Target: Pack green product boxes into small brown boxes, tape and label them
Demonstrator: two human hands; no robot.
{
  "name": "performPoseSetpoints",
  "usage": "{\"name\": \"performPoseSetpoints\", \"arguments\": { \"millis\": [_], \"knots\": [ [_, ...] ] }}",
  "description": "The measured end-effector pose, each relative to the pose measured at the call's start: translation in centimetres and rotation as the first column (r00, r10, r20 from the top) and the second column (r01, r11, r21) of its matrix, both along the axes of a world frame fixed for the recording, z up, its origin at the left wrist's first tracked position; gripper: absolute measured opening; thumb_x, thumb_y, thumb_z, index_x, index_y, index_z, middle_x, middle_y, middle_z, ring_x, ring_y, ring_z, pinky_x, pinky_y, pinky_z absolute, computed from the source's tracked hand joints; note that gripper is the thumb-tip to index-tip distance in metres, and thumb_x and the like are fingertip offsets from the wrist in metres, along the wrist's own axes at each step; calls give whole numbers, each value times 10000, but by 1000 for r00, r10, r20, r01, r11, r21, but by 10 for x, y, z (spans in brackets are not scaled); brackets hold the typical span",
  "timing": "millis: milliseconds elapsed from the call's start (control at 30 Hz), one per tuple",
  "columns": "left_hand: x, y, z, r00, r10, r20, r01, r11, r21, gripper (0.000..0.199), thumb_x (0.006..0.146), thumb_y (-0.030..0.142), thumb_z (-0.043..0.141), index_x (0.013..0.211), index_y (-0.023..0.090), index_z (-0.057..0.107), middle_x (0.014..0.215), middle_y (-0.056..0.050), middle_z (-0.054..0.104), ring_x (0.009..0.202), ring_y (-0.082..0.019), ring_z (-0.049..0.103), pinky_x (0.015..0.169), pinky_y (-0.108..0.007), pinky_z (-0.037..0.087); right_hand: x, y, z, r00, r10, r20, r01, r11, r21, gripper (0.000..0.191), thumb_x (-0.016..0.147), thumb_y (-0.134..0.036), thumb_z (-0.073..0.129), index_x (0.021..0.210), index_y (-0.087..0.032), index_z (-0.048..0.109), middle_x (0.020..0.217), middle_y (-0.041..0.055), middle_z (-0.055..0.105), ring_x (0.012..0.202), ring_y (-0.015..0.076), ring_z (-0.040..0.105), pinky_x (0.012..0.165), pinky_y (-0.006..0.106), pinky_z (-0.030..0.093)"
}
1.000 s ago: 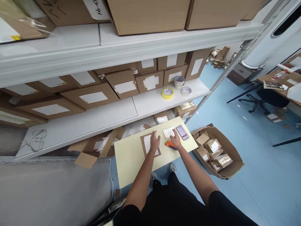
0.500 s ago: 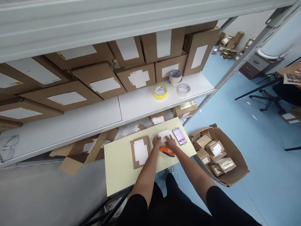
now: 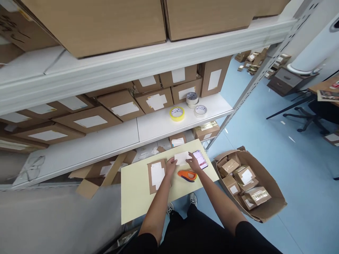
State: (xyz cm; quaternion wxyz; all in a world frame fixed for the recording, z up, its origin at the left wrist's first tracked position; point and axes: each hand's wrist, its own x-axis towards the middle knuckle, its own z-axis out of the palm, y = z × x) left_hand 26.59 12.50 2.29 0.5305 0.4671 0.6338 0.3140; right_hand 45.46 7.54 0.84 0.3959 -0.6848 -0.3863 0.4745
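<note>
Left hand (image 3: 171, 166) and right hand (image 3: 194, 163) hold what looks like white paper (image 3: 181, 158)

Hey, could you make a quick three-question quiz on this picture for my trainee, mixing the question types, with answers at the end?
1. Which item lies between the person's bare left hand and bare right hand?
A) lit rectangular phone
B) flat white rectangular paper
C) open brown cardboard box

2. True or false: the orange handheld tool with a dark blue edge lies inside the large brown carton on the blue floor.

3. How many ring-shaped yellow and white tape rolls sit on the pale grey shelf?

Key:
1. B
2. False; it lies on the pale yellow rectangular tabletop.
3. Four: one yellow, three white.
</note>
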Motion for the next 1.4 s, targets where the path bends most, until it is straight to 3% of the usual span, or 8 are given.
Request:
{"name": "performPoseSetpoints", "arguments": {
  "millis": [133, 267, 467, 633, 800, 1000, 1200, 1400],
  "knots": [
    [-17, -4, 23, 963, -108, 247, 106, 994, 23, 522, 735, 442, 820, 1177, 175, 749, 1200, -151, 768, 1061, -255, 720, 1017, -424, 535, -4, 3, 29, 989, 60, -139, -49, 995, 82, 443, 759, -425, 728, 1158, -236, 699, 1108, 64, 724, 785, 180, 659, 685, 315, 566],
    [-28, -15, 46, 976, -168, 141, 160, 985, 70, 709, 702, 339, 877, 1372, 225, 672, 1428, -161, 660, 1286, -288, 638, 1102, -438, 487, -20, 0, 48, 993, 14, -120, -8, 999, 51, 346, 716, -528, 724, 654, -240, 544, 593, -48, 513, 585, 154, 520, 556, 281, 489],
    [-22, -46, 76, 944, -325, 54, 320, 944, 85, 932, 619, 257, 940, 1484, 232, 594, 1439, -144, 659, 1250, -298, 663, 1075, -410, 518, -50, -17, 77, 938, 153, -311, -118, 985, 129, 402, 769, -588, 703, 654, -232, 554, 609, -40, 558, 638, 164, 572, 620, 281, 512],
    [-29, -60, 87, 983, -143, -113, 166, 961, 221, 331, 872, 350, 712, 1158, 202, 786, 1113, -97, 801, 1058, -281, 725, 997, -412, 543, -45, -21, 98, 948, 283, -144, -246, 942, 230, 372, 886, -570, 633, 856, -216, 747, 876, 42, 759, 860, 229, 691, 784, 336, 551],
    [-54, -62, 105, 989, -86, -124, 118, 952, 281, 268, 899, 406, 646, 947, 204, 815, 970, -74, 799, 957, -252, 717, 922, -356, 554, -18, -1, 104, 870, 320, 375, -413, 889, 197, 301, 828, -355, 766, 1105, -240, 788, 1268, 102, 747, 1276, 306, 601, 1088, 443, 454],
    [-82, -66, 113, 992, 123, -34, -114, 974, 194, 261, 748, 442, 802, 815, 190, 814, 853, -59, 801, 888, -268, 732, 843, -363, 587, -10, 17, 106, 709, 621, 335, -683, 722, 106, 170, 917, -333, 660, 919, -231, 796, 966, 50, 793, 915, 235, 701, 868, 340, 512],
    [-85, -71, 108, 897, 383, 219, -397, 918, 22, 352, 671, 407, 890, 876, 135, 803, 857, -91, 803, 856, -258, 760, 824, -382, 617, -13, 28, 111, 739, 589, 327, -666, 712, 222, 248, 916, -444, 669, 859, -232, 785, 973, 54, 786, 890, 222, 682, 830, 320, 505],
    [-139, -66, 117, 755, 595, 276, -624, 781, 23, 306, 675, 316, 904, 891, 136, 782, 928, -117, 811, 961, -263, 772, 907, -398, 626, 19, 40, 107, 819, 466, 336, -549, 806, 221, 204, 901, -324, 624, 895, -197, 783, 976, 77, 800, 949, 257, 712, 909, 377, 536]
  ]
}}
